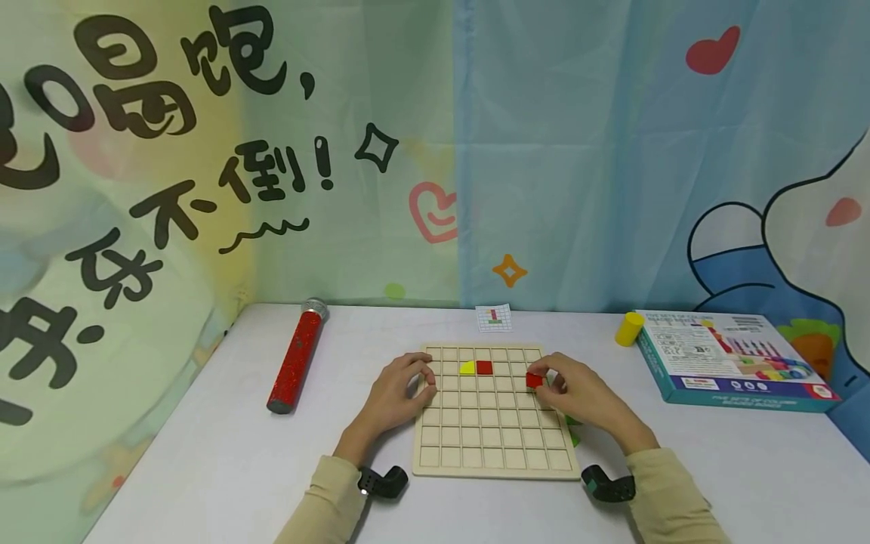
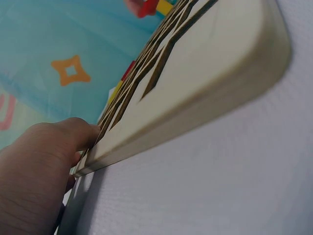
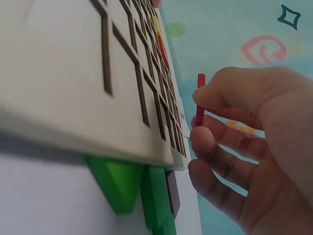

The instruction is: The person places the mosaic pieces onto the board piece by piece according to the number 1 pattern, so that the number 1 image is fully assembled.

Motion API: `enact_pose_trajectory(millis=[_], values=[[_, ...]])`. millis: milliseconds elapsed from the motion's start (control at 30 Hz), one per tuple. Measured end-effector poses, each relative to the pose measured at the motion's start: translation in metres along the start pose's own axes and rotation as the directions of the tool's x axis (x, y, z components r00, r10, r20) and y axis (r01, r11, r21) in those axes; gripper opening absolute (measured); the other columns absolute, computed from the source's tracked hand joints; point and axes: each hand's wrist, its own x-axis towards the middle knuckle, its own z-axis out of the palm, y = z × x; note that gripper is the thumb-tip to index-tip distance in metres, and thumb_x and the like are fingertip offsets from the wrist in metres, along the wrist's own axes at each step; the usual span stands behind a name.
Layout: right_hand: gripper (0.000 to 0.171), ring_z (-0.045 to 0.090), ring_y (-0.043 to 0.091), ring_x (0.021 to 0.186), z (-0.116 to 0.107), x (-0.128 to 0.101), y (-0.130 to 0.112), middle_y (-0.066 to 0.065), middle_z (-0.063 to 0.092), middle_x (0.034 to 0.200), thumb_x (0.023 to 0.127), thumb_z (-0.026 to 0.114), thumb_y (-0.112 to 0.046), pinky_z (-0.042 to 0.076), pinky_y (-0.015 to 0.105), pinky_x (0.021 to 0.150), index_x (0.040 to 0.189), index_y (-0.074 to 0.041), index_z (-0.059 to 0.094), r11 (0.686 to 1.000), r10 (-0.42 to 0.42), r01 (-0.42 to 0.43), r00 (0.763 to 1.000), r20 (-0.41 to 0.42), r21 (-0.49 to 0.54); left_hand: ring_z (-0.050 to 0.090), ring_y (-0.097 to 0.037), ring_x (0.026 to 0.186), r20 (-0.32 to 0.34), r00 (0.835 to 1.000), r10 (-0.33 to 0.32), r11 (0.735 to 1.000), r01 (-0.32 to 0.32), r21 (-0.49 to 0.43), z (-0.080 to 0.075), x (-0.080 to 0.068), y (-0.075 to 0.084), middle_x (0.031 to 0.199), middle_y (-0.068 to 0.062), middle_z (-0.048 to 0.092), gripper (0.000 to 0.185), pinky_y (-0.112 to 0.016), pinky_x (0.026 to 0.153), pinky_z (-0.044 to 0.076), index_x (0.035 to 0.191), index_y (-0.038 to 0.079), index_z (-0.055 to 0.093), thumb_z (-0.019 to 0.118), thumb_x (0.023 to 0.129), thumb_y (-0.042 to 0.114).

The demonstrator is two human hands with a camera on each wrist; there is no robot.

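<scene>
A pale wooden grid board [image 1: 496, 437] lies flat on the white table. My left hand [image 1: 397, 389] grips its left edge, the thumb on the rim in the left wrist view. Between thumb and forefinger, my right hand [image 1: 581, 385] pinches a thin red square tile [image 3: 200, 98] above the board's right side; the other fingers are loosely bent. In an upper row of the grid, a yellow piece [image 1: 467, 368] with a slanted side sits beside another red square tile [image 1: 484, 367]. Green blocks [image 3: 117, 183] stand by the board's right edge, partly hidden by the right hand in the head view.
Behind the board lies a small card [image 1: 493, 318] printed with a coloured grid pattern. A yellow cylinder [image 1: 629, 329] and a flat game box [image 1: 741, 359] are at the right. To the left is a red glittery tube [image 1: 295, 363] with a silvery end. A printed curtain hangs behind.
</scene>
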Motion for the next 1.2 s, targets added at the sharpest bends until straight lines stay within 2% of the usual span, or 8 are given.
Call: enact_pose_trajectory(millis=[633,1033,1200], values=[[0.028,0.049,0.010,0.071,0.017,0.016,-0.017,0.003,0.061,0.108,0.087,0.064,-0.014,0.041,0.021,0.058,0.114,-0.013,0.060,1.000,-0.012,0.012,1.000,0.016,0.007,0.053,-0.024,0.120,-0.011,1.000,0.009,1.000,-0.009,0.016,-0.001,0.000,0.001,0.125,-0.002,0.060,0.008,-0.047,0.099,0.042,0.084,0.022,0.058,0.066,0.084,0.024],[0.024,0.047,0.008,0.071,0.028,0.025,-0.029,-0.001,0.061,0.104,0.087,0.065,-0.016,0.040,0.022,0.058,0.111,-0.013,0.064,0.998,-0.044,0.044,0.999,0.007,-0.043,0.053,-0.026,0.121,0.004,1.000,-0.005,1.000,0.005,0.004,-0.002,0.000,0.001,0.126,-0.003,0.059,0.009,-0.048,0.100,0.040,0.084,0.021,0.058,0.067,0.083,0.023],[0.023,0.047,0.008,0.072,0.032,0.029,-0.032,-0.002,0.060,0.105,0.088,0.064,-0.016,0.039,0.023,0.059,0.110,-0.014,0.065,0.998,-0.033,0.034,0.999,0.013,-0.057,0.053,-0.026,0.121,0.005,1.000,0.003,1.000,-0.003,0.004,-0.002,0.000,0.000,0.126,-0.003,0.059,0.008,-0.048,0.100,0.041,0.084,0.021,0.058,0.066,0.084,0.023]])
